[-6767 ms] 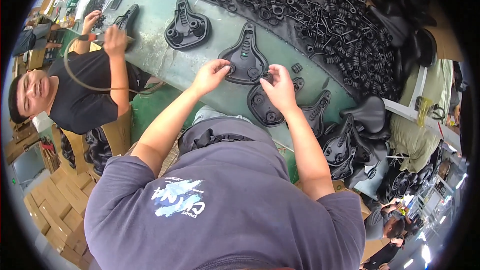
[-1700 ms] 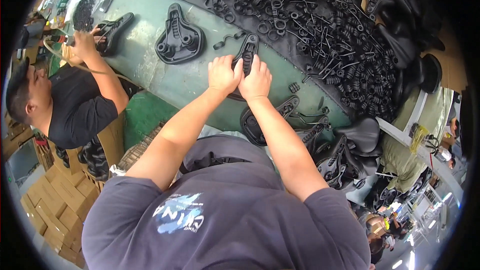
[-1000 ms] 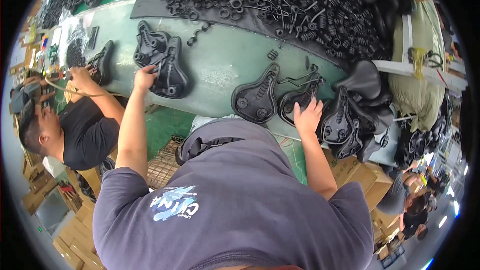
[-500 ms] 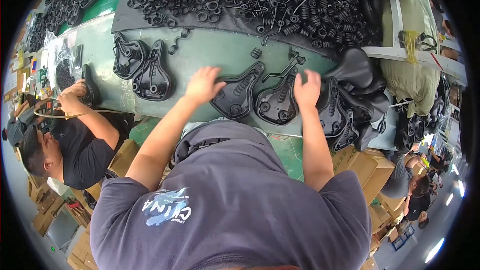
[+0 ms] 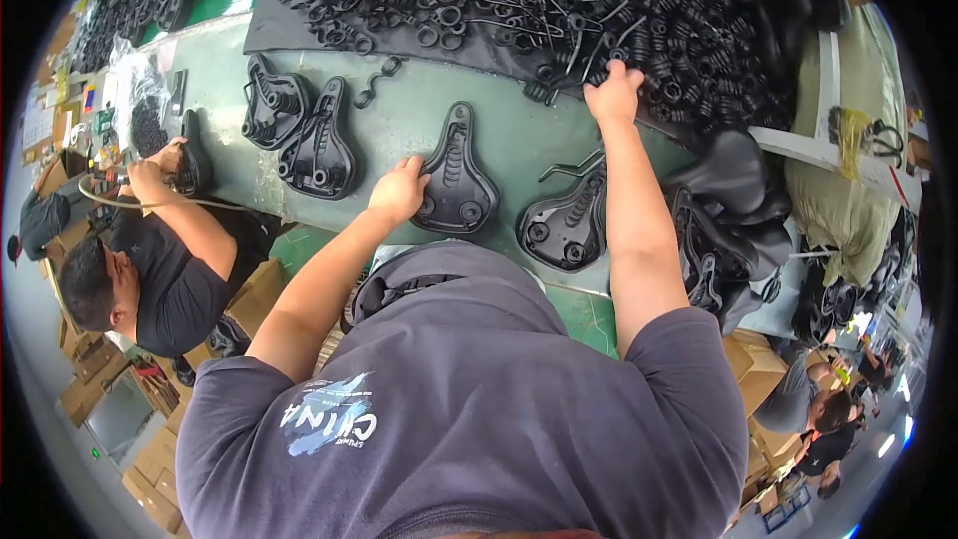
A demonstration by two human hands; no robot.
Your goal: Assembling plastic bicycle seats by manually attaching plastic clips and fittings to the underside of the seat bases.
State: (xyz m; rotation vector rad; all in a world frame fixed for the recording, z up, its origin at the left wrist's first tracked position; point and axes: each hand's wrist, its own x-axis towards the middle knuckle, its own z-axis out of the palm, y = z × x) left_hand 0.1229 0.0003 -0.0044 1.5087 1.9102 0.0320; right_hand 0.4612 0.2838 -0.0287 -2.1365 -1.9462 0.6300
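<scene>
A black bicycle saddle (image 5: 457, 185) lies underside up in front of me, its nose pointing away. My left hand (image 5: 401, 190) grips its left edge with curled fingers. To its right rests a second upturned saddle (image 5: 564, 220), with a bent metal rod (image 5: 571, 170) along it; my right forearm partly covers both. My right hand (image 5: 616, 98) reaches to the near edge of a pile of black coil springs (image 5: 689, 50) and wire rods. Its fingers are bent down into the parts, and what they hold is hidden.
Two upturned saddles (image 5: 321, 150) stand to the left beside a small black linked part (image 5: 377, 82). Black rings (image 5: 429, 20) are heaped on a dark mat. More saddles (image 5: 733, 180) are stacked at right. A co-worker (image 5: 170, 260) handles a saddle at far left.
My right hand has moved away from the second saddle, up to the spring pile. My left hand has come down to the first saddle, which has turned more upright, nose away.
</scene>
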